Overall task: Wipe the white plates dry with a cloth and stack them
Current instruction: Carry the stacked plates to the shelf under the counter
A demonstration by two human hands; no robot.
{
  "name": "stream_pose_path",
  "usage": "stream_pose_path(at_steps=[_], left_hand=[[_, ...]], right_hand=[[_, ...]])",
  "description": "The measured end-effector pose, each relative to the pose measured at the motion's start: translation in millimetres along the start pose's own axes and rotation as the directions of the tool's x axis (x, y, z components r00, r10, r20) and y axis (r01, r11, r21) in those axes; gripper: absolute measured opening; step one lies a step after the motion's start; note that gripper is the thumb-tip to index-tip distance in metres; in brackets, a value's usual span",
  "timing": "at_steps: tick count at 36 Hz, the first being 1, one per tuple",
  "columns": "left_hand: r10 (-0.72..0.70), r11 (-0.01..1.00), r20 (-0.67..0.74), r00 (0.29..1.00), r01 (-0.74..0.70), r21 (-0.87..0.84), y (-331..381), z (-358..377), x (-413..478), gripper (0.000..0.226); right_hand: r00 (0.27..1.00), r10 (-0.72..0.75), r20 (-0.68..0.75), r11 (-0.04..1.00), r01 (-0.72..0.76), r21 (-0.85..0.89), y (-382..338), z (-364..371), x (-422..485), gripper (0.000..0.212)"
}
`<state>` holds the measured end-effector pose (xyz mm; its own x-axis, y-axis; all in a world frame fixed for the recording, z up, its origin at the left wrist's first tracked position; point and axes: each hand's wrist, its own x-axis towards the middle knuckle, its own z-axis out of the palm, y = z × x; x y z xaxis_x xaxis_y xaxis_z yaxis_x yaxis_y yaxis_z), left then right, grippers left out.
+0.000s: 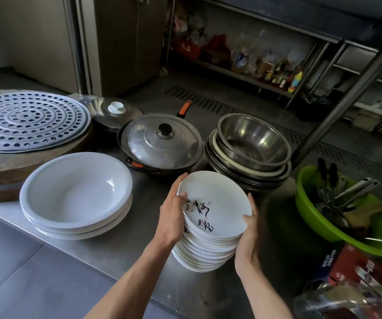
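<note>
A tall stack of white plates stands on the steel counter near its front edge. The top plates, white with black brush lettering, are tilted up. My left hand grips their left rim and my right hand grips their right rim. To the left sits a short stack of larger deep white plates. No cloth is in view.
Behind the plates are a lidded black pan, stacked steel bowls and a second lidded pot. A perforated steamer tray lies on a wooden block at the left. A green basin of utensils stands at the right.
</note>
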<state>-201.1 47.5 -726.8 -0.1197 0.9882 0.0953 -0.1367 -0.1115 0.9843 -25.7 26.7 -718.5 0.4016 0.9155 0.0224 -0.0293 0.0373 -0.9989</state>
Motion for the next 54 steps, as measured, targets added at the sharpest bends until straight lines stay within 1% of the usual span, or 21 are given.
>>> stream_pose_path(at_steps=[9,15,22,25,28,39,44,54], left_hand=[[-0.032,0.999,-0.002,0.999,0.032,-0.008,-1,0,1,0.053],[-0.023,1.000,-0.005,1.000,0.023,0.012,-2,-1,1,0.053],[-0.035,0.999,0.007,0.999,0.035,-0.023,-3,-1,1,0.059],[-0.032,0.999,0.003,0.999,0.032,-0.020,-2,-2,5,0.058],[-0.032,0.999,-0.014,0.999,0.031,-0.029,-5,-4,6,0.057],[-0.033,0.996,-0.049,0.998,0.029,-0.085,-18,-6,6,0.055],[-0.031,0.992,-0.046,0.998,0.025,-0.123,-19,-7,5,0.055],[-0.033,0.990,-0.036,0.999,0.028,-0.135,-20,-5,5,0.055]], right_hand=[[1.000,0.029,0.001,0.999,-0.029,0.013,-5,3,-4,0.053],[0.999,0.034,-0.007,0.999,-0.034,0.032,-7,3,-6,0.053],[0.999,0.052,-0.014,0.998,-0.052,0.042,-7,3,-6,0.055],[0.998,0.056,-0.030,0.998,-0.054,0.039,-6,6,-5,0.054],[0.998,0.058,-0.011,0.998,-0.058,0.030,-6,9,-6,0.055],[0.999,0.026,-0.025,1.000,-0.026,0.001,-6,11,-5,0.056],[0.999,0.013,-0.032,1.000,-0.013,0.002,-5,12,-6,0.055],[0.999,0.024,-0.033,0.999,-0.023,0.029,-2,14,-9,0.055]])
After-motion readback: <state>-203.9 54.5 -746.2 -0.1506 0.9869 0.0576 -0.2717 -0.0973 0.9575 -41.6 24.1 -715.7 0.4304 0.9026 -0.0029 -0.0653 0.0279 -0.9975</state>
